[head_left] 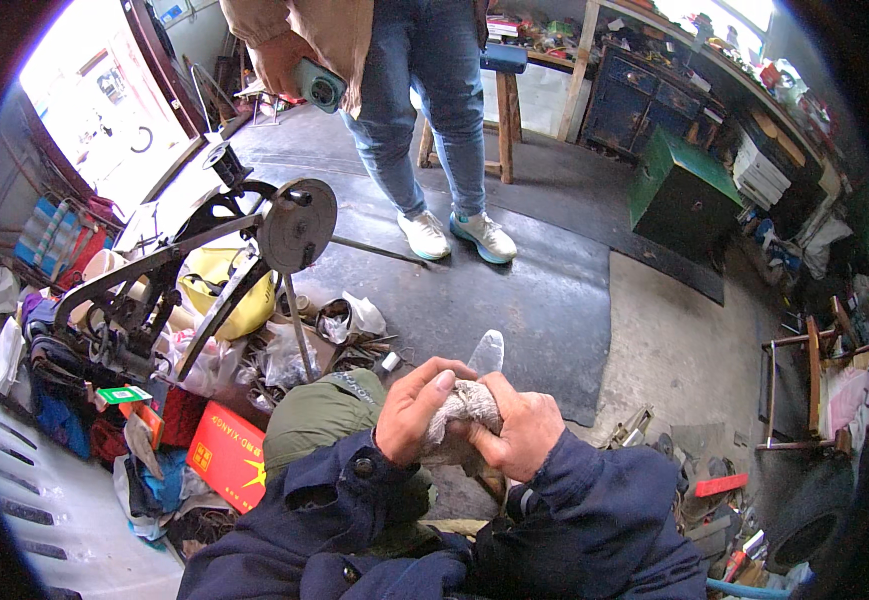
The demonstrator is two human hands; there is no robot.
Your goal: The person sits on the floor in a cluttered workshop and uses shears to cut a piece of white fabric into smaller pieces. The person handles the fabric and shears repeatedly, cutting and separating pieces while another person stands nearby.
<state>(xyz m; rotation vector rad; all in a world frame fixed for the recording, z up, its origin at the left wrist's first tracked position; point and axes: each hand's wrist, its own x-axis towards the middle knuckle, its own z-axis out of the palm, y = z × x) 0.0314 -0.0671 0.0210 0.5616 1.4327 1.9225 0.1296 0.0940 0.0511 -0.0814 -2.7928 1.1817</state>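
Blue cabinet [634, 100]: stood far beyond the right hand, with doors seemingly closed; hid any contents.
Green box [682, 190]: stood beyond and right of the right hand; presented plain faces only, so revealed nothing inside.
Yellow container [252, 312]: lay beyond and left of the left hand, behind metal struts; bore a dark strip, unclear whether inside or outside.
Red box [229, 457]: lay tilted, left of the left hand; concealed any contents.
Clear plastic bag [287, 352]: lay crumpled beyond the left hand; held nothing identifiable.
Left hand [411, 418]: grasped the cloth's left side with curled fingers.
Right hand [529, 430]: gripped the right side, thumb pressed against the near face.
Grey-white cloth [469, 405]: sat bunched between both hands; probably called for firm, even pressure, with loose folds gathered under the fingers against slipping.
Pale round-ended piece [489, 350]: projected just beyond both hands; remained unidentifiable.
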